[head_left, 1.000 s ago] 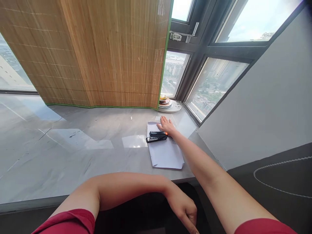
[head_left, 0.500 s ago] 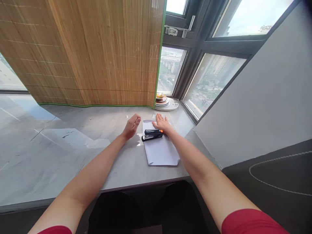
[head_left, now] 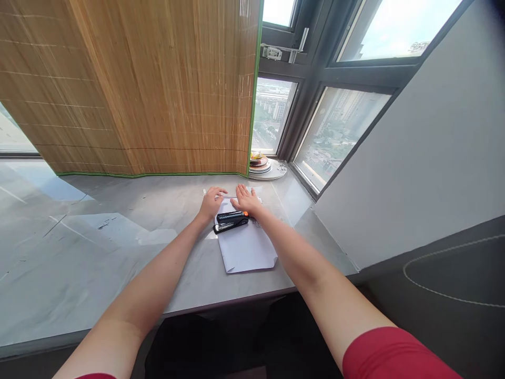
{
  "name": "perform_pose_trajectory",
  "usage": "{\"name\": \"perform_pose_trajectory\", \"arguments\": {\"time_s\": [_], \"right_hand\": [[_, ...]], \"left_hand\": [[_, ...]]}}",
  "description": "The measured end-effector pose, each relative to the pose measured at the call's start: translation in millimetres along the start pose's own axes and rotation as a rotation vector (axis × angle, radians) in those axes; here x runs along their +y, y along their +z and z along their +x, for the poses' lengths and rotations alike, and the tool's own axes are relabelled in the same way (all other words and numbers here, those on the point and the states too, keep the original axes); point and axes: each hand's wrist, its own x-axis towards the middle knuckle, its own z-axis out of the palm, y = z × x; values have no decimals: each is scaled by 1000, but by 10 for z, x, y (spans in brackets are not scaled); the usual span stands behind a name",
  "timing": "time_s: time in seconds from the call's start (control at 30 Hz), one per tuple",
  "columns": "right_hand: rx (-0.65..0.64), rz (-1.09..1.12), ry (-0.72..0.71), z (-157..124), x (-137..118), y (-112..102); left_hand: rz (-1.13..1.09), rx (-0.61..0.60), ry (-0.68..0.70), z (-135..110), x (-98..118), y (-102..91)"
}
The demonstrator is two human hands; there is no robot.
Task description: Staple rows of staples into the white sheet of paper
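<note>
A white stack of paper (head_left: 246, 255) lies on the pale marbled sill, its near corners slightly curled. Across its upper part rests a black stapler (head_left: 231, 221) with an orange spot at its right end. My right hand (head_left: 246, 200) lies flat on the far part of the paper, fingers stretched out, just beyond the stapler. At the far left corner of the paper is my left hand (head_left: 212, 202), fingers loosely apart and holding nothing. Some small wire-like pieces (head_left: 255, 223) show beside my right wrist, partly hidden by it.
A bamboo blind (head_left: 158, 95) hangs over the window behind the sill (head_left: 118, 252). Stacked plates (head_left: 261, 164) stand on a round white board (head_left: 278, 169) in the far corner. A grey wall (head_left: 410, 142) closes off the right side.
The paper and the stapler on it have slid left, along with my right hand. My left hand has gone from a closed fist to loosened fingers at the paper's corner.
</note>
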Motion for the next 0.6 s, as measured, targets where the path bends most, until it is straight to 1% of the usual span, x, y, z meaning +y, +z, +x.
{"name": "perform_pose_trajectory", "arguments": {"time_s": [0.1,0.17,0.23,0.3,0.37,0.4,0.43,0.5,0.6], "right_hand": [[26,58,-14,-21,14,-44],[84,159,-37,-29,58,-95],[198,333,-56,-45,108,-161],[362,543,-87,-106,130,-233],[487,697,-181,-245,91,-290],[502,728,-253,-345,43,-306],[488,728,-326,-460,-20,-310],[405,644,-431,-703,-179,-281],[340,411,-448,-979,-408,-186]], "left_hand": [[2,-5,20,12,-53,12],[9,-22,29,23,-75,12],[20,-39,23,35,-87,8],[29,-43,17,46,-95,5],[35,-43,25,54,-103,6],[36,-39,30,57,-108,8],[37,-40,35,60,-115,10],[43,-40,43,63,-131,14],[61,-50,51,63,-154,16]]}}
